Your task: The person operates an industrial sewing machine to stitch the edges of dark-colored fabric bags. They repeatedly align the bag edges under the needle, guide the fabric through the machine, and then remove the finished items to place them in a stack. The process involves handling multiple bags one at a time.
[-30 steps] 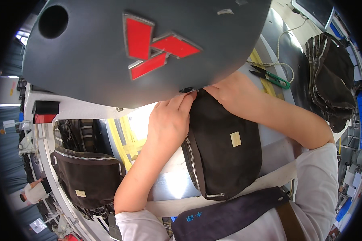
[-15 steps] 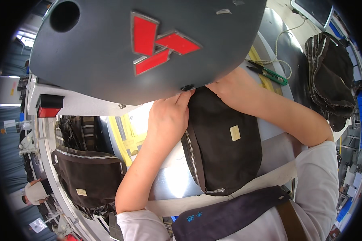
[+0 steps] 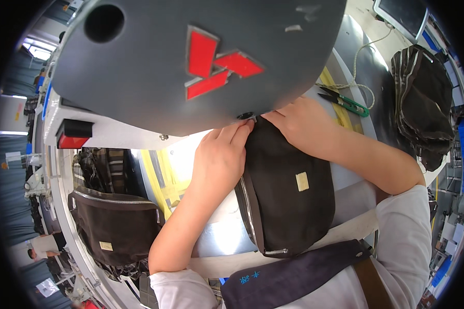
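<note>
A dark brown fabric bag [image 3: 294, 221] with a silver zipper along its left side and a small pale yellow patch lies in front of me. Its far end reaches under the dark grey head of a sewing machine [image 3: 154, 87]. My left hand [image 3: 220, 157] pinches the far left edge of the bag, fingertips together just below the machine head. Across the far right edge, my right hand [image 3: 309, 129] is closed on the same bag, its fingers bent. The machine head partly covers the bag's far edge, and the needle area is hidden.
Green-handled thread snips [image 3: 350, 104] lie right of the machine beside a pale cord [image 3: 357, 72]. Dark bags [image 3: 423, 103] are piled at the far right. Another zippered bag [image 3: 121, 221] sits at the left. Yellow tape [image 3: 157, 170] marks the metal work surface; a screen [image 3: 404, 18] stands at top right.
The view has shifted slightly, so the machine head sits a little more to the right. Both hands stay at the bag's far edge; the left fingers have moved slightly closer together.
</note>
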`<state>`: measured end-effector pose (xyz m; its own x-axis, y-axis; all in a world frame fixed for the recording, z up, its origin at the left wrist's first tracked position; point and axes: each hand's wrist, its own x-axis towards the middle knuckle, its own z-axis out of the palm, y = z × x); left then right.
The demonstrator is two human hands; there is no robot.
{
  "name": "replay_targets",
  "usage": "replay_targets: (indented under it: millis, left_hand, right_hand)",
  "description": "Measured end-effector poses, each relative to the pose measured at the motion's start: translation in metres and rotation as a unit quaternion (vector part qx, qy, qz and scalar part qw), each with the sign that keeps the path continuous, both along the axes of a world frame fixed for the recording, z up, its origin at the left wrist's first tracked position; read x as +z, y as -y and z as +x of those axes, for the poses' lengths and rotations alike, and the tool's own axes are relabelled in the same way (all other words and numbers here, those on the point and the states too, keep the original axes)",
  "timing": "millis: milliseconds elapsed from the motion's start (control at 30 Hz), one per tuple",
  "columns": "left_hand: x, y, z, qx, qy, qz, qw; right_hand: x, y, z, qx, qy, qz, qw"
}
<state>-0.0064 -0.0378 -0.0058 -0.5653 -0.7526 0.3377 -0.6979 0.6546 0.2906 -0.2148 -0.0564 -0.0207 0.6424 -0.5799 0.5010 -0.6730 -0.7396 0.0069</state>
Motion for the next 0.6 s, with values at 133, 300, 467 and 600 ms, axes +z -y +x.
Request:
replay_targets:
  millis: [133,300,467,600]
  left_hand:
    - [0.0016,-0.0041,-0.0002,0.007,0.0,0.003,1.0]
    - [0.0005,-0.0053,0.0002,-0.008,0.031,-0.029,0.999]
    - [0.0,-0.0053,0.0006,-0.011,0.044,-0.041,0.998]
    - [0.0008,-0.0044,-0.001,-0.01,0.041,-0.038,0.998]
  right_hand:
    - [0.0014,-0.0038,0.0016,-0.015,-0.006,0.014,1.0]
    - [0.0023,-0.0042,0.0026,-0.01,-0.002,0.014,1.0]
    - [0.0023,-0.0033,0.0028,-0.004,0.003,0.008,1.0]
    - [0.0007,-0.003,0.0009,-0.012,0.004,0.022,1.0]
